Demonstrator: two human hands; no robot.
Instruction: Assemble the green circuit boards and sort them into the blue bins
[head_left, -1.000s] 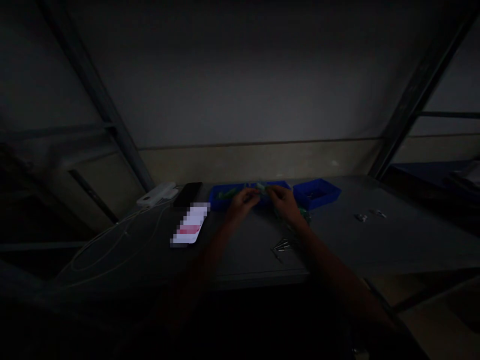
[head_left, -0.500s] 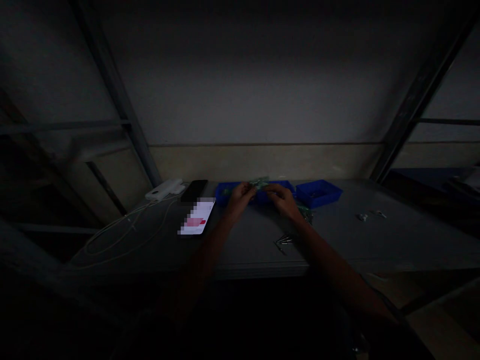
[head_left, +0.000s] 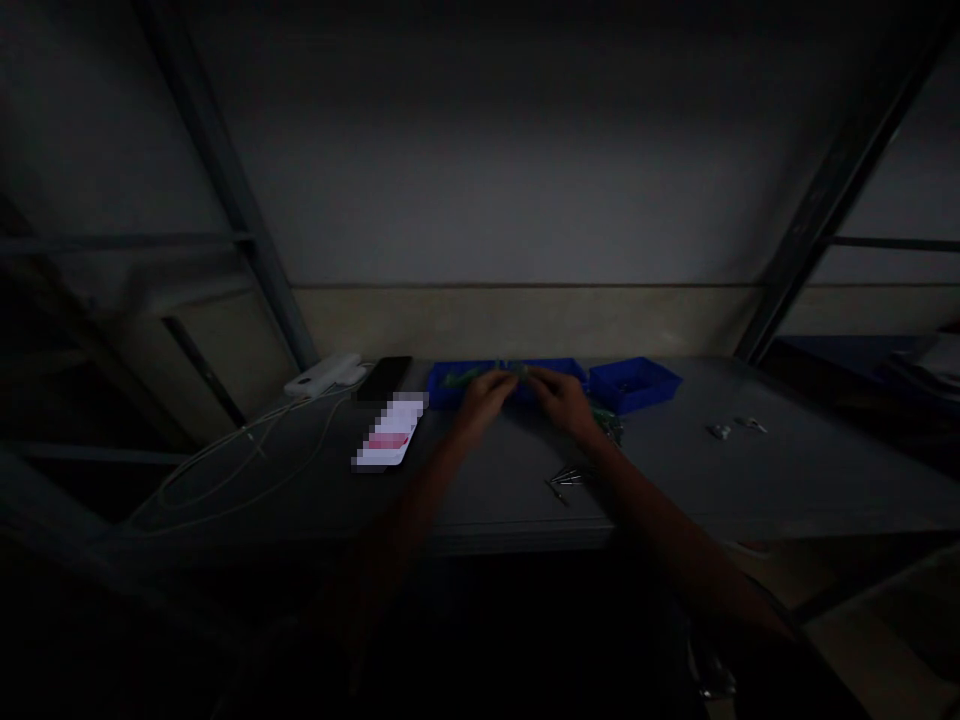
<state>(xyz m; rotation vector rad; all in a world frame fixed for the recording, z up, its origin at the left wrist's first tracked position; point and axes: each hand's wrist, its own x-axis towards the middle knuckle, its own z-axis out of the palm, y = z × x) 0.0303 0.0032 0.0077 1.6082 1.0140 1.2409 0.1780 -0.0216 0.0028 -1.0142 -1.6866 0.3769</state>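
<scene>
My left hand (head_left: 484, 403) and my right hand (head_left: 561, 398) are close together in front of two blue bins at the back of the grey table. Both are closed on a small greenish bag (head_left: 519, 371), dim and blurred between the fingertips. Green items show in the left blue bin (head_left: 442, 393), and the middle blue bin (head_left: 574, 369) is partly hidden by my right hand. Beside my right wrist lies a pile of green and metallic pieces (head_left: 609, 422). Several thin metal pins (head_left: 568, 477) rest nearer the table's front edge.
A third blue bin (head_left: 636, 385) stands right of my hands. Small metal parts (head_left: 720, 431) lie farther right. On the left are a lit phone (head_left: 391, 435), a dark phone (head_left: 385, 378), a white power strip (head_left: 324, 375) and loose cables. Metal posts flank the table (head_left: 480, 500).
The greenish bag shows less above my fingers and sits slightly lower. My hands stay close together, with the fingers shifted a little. The whole view has moved slightly.
</scene>
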